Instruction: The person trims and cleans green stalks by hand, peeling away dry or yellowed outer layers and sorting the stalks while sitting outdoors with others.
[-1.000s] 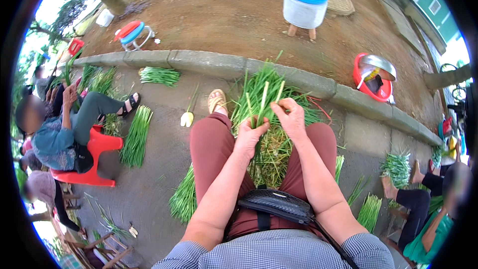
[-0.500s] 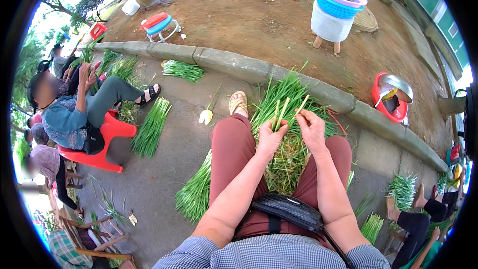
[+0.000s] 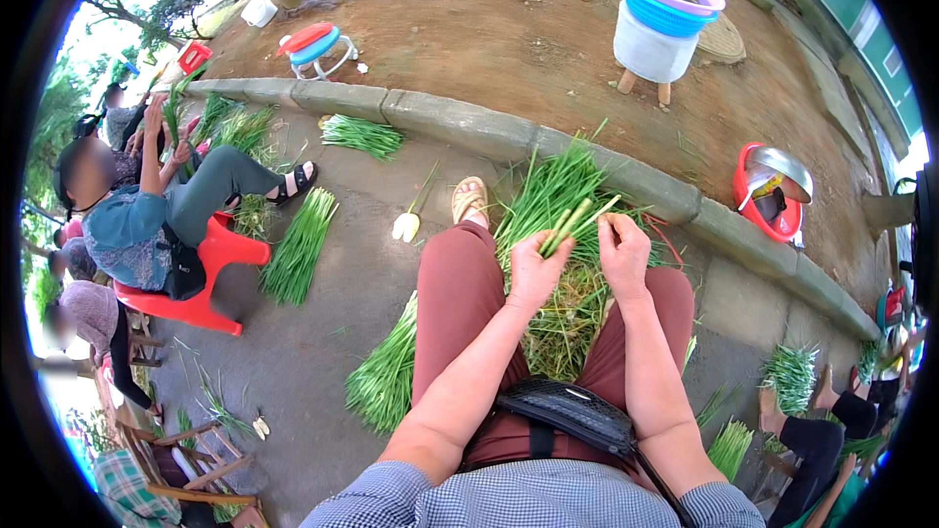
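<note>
My left hand is closed around a few thick green stalks with pale cut ends, tilted up to the right. Close beside it, my right hand is curled in a pinch at a thin pale-tipped stalk that slants across between the hands; its fingertips are partly hidden. Beyond both hands lies a large heap of long green stalks against the kerb. Between my knees is a pile of yellowish-green trimmings. Another bundle of green stalks rests on the ground by my left leg.
A stone kerb runs across ahead. Left, a person sits on a red plastic stool near a stalk bundle. Beyond the kerb are stacked basins on a white drum and a red basin. A black waist bag lies on my lap.
My right hand has come down slightly and turned, its fingers curling in more. The stalks in my left hand lean further right. The seated person at left has shifted their raised hands.
</note>
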Demonstrator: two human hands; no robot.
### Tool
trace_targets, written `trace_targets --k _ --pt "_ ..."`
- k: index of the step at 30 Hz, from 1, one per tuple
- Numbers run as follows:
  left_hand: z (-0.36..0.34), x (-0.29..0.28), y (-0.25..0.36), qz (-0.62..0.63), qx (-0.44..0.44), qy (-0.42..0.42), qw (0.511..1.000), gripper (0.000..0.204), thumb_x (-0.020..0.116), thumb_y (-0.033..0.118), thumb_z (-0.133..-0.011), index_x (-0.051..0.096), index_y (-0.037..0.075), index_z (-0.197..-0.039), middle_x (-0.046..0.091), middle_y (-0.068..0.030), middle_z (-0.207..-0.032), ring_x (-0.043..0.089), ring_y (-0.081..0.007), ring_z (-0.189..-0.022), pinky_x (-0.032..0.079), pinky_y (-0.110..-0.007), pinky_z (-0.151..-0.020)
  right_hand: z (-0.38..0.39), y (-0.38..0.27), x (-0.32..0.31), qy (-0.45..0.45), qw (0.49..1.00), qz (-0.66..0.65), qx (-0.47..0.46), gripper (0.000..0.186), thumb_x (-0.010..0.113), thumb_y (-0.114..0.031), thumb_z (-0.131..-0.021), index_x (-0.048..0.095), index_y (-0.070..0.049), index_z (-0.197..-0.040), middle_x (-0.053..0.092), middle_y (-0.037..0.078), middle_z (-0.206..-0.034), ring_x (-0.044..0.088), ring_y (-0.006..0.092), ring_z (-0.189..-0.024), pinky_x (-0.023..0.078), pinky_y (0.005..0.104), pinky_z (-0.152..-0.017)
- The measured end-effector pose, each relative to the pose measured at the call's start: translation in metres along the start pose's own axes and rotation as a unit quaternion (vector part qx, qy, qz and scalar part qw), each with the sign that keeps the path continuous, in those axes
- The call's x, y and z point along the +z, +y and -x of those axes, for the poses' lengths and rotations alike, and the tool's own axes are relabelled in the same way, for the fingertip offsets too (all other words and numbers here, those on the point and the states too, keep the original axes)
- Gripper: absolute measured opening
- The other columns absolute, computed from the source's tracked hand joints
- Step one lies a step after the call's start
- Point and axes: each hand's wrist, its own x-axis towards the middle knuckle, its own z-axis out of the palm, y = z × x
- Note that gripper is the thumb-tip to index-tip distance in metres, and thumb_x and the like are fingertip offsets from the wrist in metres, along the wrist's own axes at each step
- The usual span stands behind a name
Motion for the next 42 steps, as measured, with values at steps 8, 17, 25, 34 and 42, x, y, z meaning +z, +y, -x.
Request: trace_targets --k 8,17,25,34,42 --pt "-0.001 -0.008 0.003 0.146 -0.018 0.033 0.989 0.012 0.065 0.008 -0.082 0.065 -0.001 -0.089 0.059 0.0018 -0.072 0.051 -0.0051 -0.064 0.042 -0.02 -0.06 -0.01 0.024 -0.005 0.091 0.993 0.008 0.073 0.012 0.06 -0.012 -0.083 0.063 -0.001 -0.082 0.059 0.009 -0.065 0.054 0.0156 -0.054 0.042 0.0279 -0.052" --pt "-0.005 -0.021 0.011 0.262 -0.042 0.043 0.963 0.014 0.064 0.015 -0.085 0.063 0.003 -0.09 0.062 -0.0044 -0.076 0.055 -0.0105 -0.078 0.041 -0.027 -0.077 -0.015 0.047 -0.017 0.178 0.942 -0.184 0.217 0.017 0.06 -0.014 -0.086 0.067 0.0 -0.092 0.061 0.0 -0.068 0.051 0.0041 -0.061 0.041 0.02 -0.057" --pt "-0.002 -0.024 0.015 0.254 -0.113 -0.017 0.96 0.019 0.064 0.023 -0.086 0.065 0.004 -0.089 0.061 0.0024 -0.074 0.052 -0.0025 -0.068 0.037 -0.018 -0.056 0.001 0.012 -0.013 -0.389 0.908 0.055 0.148 0.039 0.067 -0.037 -0.074 0.066 -0.005 -0.097 0.066 0.012 -0.075 0.063 0.0246 -0.073 0.048 0.0335 -0.068" --pt "0.004 -0.008 0.008 0.182 -0.108 -0.087 0.973 0.011 0.064 0.013 -0.084 0.065 0.002 -0.087 0.061 -0.0009 -0.072 0.053 -0.0075 -0.068 0.041 -0.023 -0.065 0.001 -0.001 -0.002 -0.107 0.926 -0.314 0.182 0.023 0.065 -0.02 -0.083 0.065 0.002 -0.092 0.059 -0.003 -0.072 0.049 0.0035 -0.064 0.039 0.0194 -0.056" --pt "0.003 -0.002 -0.001 0.117 -0.085 -0.064 0.987 0.009 0.064 0.011 -0.083 0.064 0.002 -0.086 0.058 0.0031 -0.068 0.049 -0.0051 -0.059 0.039 -0.021 -0.055 0.001 0.007 -0.004 -0.194 0.923 -0.285 0.173 0.016 0.067 -0.013 -0.08 0.066 0.001 -0.086 0.061 -0.001 -0.071 0.051 0.0036 -0.063 0.042 0.0206 -0.057"
